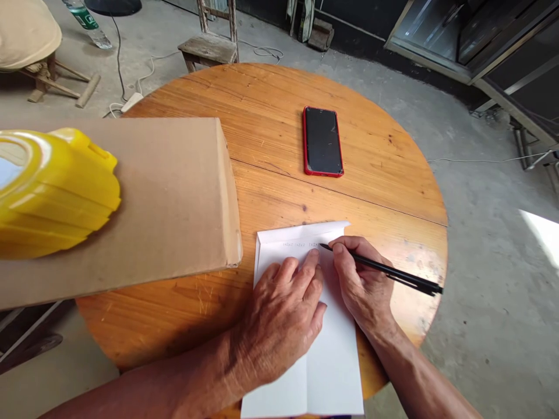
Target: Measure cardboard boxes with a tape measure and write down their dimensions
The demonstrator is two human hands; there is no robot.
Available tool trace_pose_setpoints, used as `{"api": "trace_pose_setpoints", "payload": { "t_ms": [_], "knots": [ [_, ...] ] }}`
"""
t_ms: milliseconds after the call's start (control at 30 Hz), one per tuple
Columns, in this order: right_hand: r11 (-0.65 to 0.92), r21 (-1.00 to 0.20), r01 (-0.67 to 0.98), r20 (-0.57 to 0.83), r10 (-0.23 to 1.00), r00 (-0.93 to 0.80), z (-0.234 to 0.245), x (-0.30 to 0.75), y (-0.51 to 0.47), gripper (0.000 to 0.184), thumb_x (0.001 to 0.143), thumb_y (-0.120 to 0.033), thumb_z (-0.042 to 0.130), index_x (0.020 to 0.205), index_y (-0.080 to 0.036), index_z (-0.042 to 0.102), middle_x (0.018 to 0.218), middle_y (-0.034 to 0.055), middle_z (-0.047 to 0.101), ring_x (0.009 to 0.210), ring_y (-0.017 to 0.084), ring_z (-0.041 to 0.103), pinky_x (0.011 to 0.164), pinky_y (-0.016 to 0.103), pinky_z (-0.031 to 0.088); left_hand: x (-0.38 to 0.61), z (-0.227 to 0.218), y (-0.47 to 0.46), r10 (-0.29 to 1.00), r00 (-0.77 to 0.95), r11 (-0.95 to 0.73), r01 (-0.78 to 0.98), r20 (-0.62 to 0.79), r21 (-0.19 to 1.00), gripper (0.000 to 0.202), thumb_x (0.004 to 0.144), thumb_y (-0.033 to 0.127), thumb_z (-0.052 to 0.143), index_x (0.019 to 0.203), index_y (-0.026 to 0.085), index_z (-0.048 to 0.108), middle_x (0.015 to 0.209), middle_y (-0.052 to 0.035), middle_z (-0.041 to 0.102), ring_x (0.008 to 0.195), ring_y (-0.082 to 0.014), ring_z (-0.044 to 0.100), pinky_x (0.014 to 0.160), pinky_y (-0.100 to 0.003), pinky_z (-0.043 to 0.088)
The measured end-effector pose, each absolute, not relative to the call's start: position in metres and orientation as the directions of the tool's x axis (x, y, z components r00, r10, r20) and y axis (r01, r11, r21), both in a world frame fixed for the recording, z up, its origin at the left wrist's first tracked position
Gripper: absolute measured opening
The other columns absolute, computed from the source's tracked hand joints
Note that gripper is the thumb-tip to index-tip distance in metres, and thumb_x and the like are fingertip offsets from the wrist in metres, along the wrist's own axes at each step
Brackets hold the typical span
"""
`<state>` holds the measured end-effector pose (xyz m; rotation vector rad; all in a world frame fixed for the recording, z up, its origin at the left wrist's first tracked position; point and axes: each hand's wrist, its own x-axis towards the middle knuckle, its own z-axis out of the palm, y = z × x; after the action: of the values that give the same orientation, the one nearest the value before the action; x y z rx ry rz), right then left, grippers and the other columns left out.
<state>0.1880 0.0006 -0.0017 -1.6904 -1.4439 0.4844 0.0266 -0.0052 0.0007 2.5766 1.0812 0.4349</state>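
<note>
A white folded sheet of paper (pixel 323 366) lies at the near edge of a round wooden table (pixel 271 110), with faint writing near its top. My left hand (pixel 279 314) lies flat on the sheet, fingers stretched out, pinning it down. My right hand (pixel 360 279) grips a black pen (pixel 393 272), whose tip touches the paper close to the written line.
A red-cased phone (pixel 322 141) lies face up, screen dark, in the middle of the table. A flat cardboard box (pixel 174 198) covers the table's left side with a yellow plastic container (pixel 52 192) on it. A wooden stool (pixel 209 46), cables and a bottle (pixel 87 20) stand on the concrete floor beyond.
</note>
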Motion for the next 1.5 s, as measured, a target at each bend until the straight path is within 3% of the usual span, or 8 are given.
{"api": "trace_pose_setpoints", "payload": {
  "t_ms": [800, 1200, 1500],
  "knots": [
    [0.004, -0.777, 0.629, 0.196, 0.952, 0.236, 0.0, 0.188, 0.0, 0.014, 0.091, -0.021, 0.056, 0.08, -0.021, 0.064, 0.064, -0.0032, 0.061, 0.054, 0.011, 0.05, 0.051, 0.023, 0.041, 0.027, 0.001, -0.005, 0.731, 0.664, -0.662, 0.632, 0.157, 0.403, 0.039, 0.094, 0.026, 0.053, 0.13, 0.01, 0.057, 0.147, -0.0081, 0.05, 0.109, -0.0263, 0.052, 0.089, -0.043, 0.047],
    [-0.037, -0.899, 0.436, 0.163, 0.897, 0.411, -0.008, 0.194, -0.004, 0.015, 0.094, -0.032, 0.057, 0.085, -0.023, 0.066, 0.069, -0.0026, 0.062, 0.06, 0.013, 0.055, 0.057, 0.026, 0.043, 0.027, -0.001, -0.006, 0.725, 0.667, -0.672, 0.632, 0.172, 0.385, 0.042, 0.092, 0.028, 0.055, 0.13, 0.009, 0.056, 0.146, -0.0101, 0.051, 0.106, -0.0269, 0.053, 0.088, -0.043, 0.047],
    [-0.023, -0.909, 0.416, 0.151, 0.912, 0.381, -0.013, 0.194, 0.002, 0.016, 0.094, -0.035, 0.058, 0.089, -0.022, 0.067, 0.065, -0.0038, 0.057, 0.057, 0.012, 0.05, 0.055, 0.026, 0.04, 0.025, -0.003, -0.005, 0.718, 0.674, -0.68, 0.623, 0.176, 0.386, 0.04, 0.093, 0.028, 0.055, 0.129, 0.011, 0.057, 0.145, -0.009, 0.052, 0.106, -0.0271, 0.052, 0.089, -0.043, 0.046]
  ]
}}
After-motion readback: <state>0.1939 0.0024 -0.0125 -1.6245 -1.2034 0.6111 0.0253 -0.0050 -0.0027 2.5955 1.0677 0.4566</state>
